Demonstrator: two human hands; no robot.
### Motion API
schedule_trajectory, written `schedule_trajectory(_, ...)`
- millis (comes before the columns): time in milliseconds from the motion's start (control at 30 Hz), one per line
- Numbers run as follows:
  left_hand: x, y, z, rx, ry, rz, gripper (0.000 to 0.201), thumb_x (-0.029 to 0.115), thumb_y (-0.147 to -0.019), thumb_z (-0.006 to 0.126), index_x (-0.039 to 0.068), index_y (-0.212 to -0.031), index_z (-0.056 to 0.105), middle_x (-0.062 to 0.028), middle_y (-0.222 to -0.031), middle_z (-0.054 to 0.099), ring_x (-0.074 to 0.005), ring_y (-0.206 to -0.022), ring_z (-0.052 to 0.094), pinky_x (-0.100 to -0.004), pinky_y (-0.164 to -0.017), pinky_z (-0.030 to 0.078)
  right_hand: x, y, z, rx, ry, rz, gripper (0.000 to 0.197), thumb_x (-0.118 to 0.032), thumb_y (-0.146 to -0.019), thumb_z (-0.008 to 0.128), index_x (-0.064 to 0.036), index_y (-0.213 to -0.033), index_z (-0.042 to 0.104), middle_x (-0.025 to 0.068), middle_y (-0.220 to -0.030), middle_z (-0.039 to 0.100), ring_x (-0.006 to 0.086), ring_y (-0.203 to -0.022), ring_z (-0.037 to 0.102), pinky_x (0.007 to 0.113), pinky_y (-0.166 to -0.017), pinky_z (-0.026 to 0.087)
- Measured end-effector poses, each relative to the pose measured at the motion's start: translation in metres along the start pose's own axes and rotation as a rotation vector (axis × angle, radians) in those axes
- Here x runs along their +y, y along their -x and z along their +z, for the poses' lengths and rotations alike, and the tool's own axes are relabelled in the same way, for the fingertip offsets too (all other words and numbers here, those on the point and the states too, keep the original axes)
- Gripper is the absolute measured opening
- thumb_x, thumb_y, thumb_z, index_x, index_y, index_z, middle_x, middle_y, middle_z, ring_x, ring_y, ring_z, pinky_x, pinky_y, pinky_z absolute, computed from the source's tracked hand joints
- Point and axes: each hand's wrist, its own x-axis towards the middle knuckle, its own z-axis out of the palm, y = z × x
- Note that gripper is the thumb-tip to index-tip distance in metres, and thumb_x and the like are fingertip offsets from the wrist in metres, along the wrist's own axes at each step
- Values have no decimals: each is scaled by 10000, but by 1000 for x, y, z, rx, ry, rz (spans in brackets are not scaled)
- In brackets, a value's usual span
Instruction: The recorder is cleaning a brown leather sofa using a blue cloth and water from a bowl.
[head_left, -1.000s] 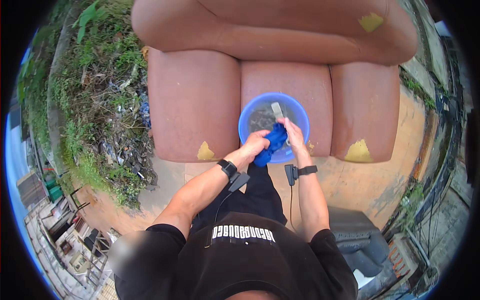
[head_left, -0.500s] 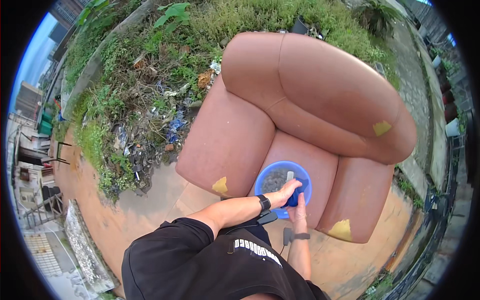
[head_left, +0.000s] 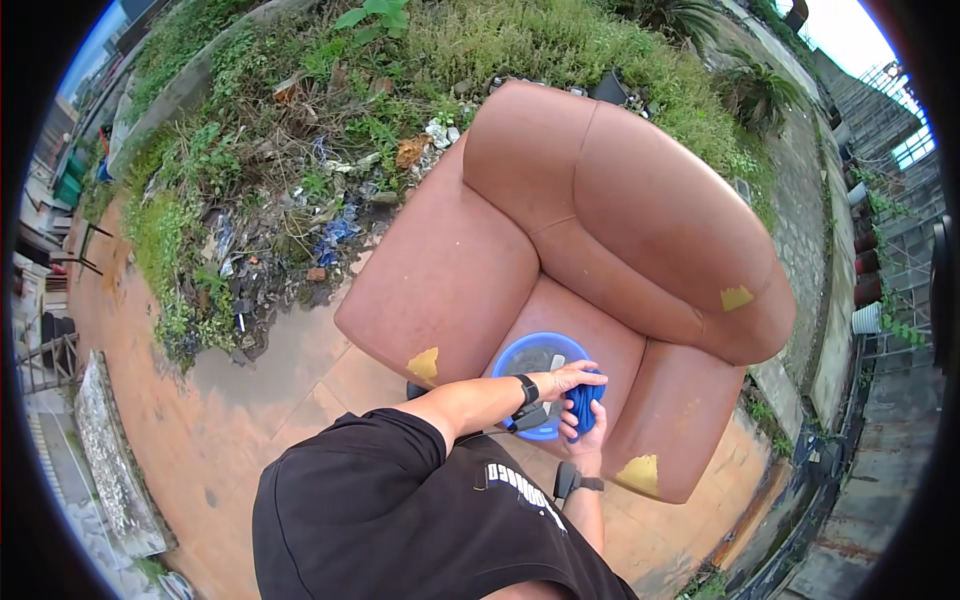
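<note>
Stands on an orange-tan paved floor (head_left: 250, 430) as a wide reddish-brown padded sofa (head_left: 440, 240) with rounded back (head_left: 650, 210) and torn yellowish patches (head_left: 638, 473). Carries a round blue plastic basin (head_left: 541, 338) near the front of the middle seat (head_left: 585, 315).

The cloth (head_left: 584, 408) is deep royal blue, with darker navy in its folds. At the middle seat's front edge, the basin (head_left: 505, 360) is a lighter, periwinkle blue, its inside greyish, with an off-white bar (head_left: 554, 374) showing pale against it. The sofa (head_left: 450, 260) is plain reddish brown; mustard-yellow patches mark its front left corner, its front right corner and the backrest's right end. The T-shirt (head_left: 390, 510) is black with white print across the chest, and both wrist straps (head_left: 528, 388) are black. The paving (head_left: 270, 400) is orange-tan, blotched grey.
</note>
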Motion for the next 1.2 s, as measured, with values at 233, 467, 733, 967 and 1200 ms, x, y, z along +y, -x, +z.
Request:
schedule_trajectory(233,7,-6,-9,-135,-89,22,412,312,-793,830,100,-1124,707,-121,-1058,714,-227,-988,646,-396,-882,547,14,-8,14,50,34,60,519,-437,-952,697,12,-1169,554,80,-985,627,106,-629,524,204,-426,401)
schedule_trajectory(467,4,-11,6,221,-380,17,311,194,-740,746,70,-1024,718,-141,-899,722,-250,-819,677,-402,-777,562,10,-11,15,268,361,47,326,-326,-932,723,-42,-1040,604,68,-835,618,128,-569,538,226,-393,373)
schedule_trajectory(733,-10,-26,14,295,-701,65,400,197,-758,748,82,-1140,722,-225,-1072,747,-388,-1057,718,-446,-931,564,15,-27,11,509,884,-53,211,-221,-856,749,-116,-986,621,20,-731,621,117,-463,515,257,-373,372)
schedule_trajectory(967,5,-23,-3,-200,-363,136,578,390,-780,849,76,-1229,663,-158,-1120,721,-284,-1060,682,-420,-928,549,-5,0,29,462,712,29,204,-186,-855,705,-73,-942,558,24,-686,545,113,-475,482,242,-389,339)
schedule_trajectory(1200,36,3,8,-515,146,-63,452,413,-884,763,111,-1201,651,-136,-1096,694,-232,-1019,681,-388,-824,553,6,12,36,-59,238,30,467,-382,-896,717,-64,-1172,514,13,-786,517,110,-566,449,237,-414,361)
